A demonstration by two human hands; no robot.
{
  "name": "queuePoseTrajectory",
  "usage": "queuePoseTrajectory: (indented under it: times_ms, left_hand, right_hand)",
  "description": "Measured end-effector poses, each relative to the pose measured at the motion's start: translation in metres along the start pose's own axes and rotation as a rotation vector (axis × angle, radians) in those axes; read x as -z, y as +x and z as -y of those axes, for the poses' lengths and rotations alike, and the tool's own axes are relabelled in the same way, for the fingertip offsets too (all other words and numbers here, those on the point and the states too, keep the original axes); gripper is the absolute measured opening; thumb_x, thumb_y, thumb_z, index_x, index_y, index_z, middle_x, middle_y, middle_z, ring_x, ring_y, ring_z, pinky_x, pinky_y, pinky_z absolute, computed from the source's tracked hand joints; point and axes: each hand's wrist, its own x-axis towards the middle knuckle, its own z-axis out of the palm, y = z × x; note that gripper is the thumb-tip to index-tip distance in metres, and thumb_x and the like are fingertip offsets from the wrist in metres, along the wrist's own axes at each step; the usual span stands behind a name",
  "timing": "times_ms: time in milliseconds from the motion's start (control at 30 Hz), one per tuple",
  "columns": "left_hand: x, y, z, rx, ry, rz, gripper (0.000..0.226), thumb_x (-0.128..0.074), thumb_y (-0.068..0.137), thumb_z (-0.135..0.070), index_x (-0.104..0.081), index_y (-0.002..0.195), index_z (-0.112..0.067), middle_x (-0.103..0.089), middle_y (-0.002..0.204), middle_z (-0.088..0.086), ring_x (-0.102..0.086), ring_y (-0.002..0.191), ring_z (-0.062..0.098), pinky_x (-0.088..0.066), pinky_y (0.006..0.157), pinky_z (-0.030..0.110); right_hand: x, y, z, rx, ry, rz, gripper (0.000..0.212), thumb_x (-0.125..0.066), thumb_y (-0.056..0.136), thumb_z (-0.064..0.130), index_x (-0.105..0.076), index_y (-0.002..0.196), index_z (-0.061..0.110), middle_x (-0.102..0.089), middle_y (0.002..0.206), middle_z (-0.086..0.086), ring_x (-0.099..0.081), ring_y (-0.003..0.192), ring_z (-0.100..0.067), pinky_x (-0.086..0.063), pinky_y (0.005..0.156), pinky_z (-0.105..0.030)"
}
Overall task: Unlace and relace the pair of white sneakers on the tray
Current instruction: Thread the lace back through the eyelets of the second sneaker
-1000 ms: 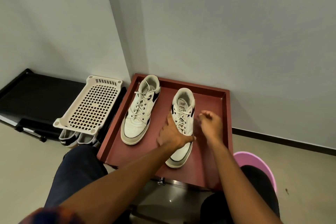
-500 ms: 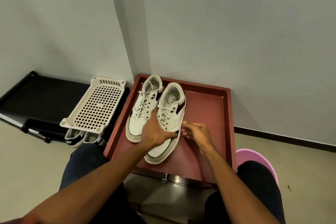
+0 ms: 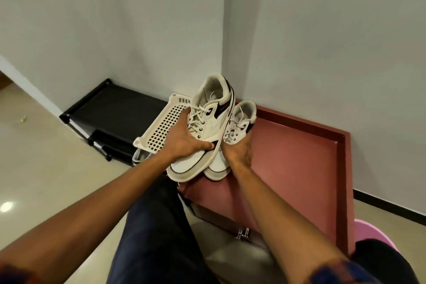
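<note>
Head view: over the near-left corner of the red-brown rectangular tray [image 3: 299, 168], the left hand [image 3: 184, 144] curls its fingers round one white, black-trimmed laced sneaker [image 3: 207, 120], the right hand [image 3: 238, 153] likewise grips its touching mate [image 3: 242, 120], tray floor stretching right to the raised rim.

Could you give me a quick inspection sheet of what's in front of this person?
Surface: red tray, set against the wall.
Job's things: left sneaker and right sneaker, both laced, side by side at the tray's left end.
Clutter: white basket, black rack, pink tub.
Grips: left hand grips the left sneaker; right hand holds the right sneaker.
Cables: nothing seen.
Surroundings: grey wall corner, pale floor.
</note>
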Motion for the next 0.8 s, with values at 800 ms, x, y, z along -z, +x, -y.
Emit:
queuePoseTrajectory:
  times_ms: [800]
  left_hand:
    - [-0.147,-0.013,-0.013,0.144,0.177,0.169,0.121,-0.092,0.049,-0.050,-0.023,0.146,-0.035,-0.066,0.118,0.000,-0.065,0.108,0.029,-0.056,0.088,0.041]
  right_hand:
    - [0.144,-0.018,-0.101,-0.159,-0.205,-0.177,0.125,-0.086,0.062,0.063,-0.007,0.157,0.045,-0.047,0.155,0.002,-0.051,0.134,-0.035,-0.042,0.104,-0.050]
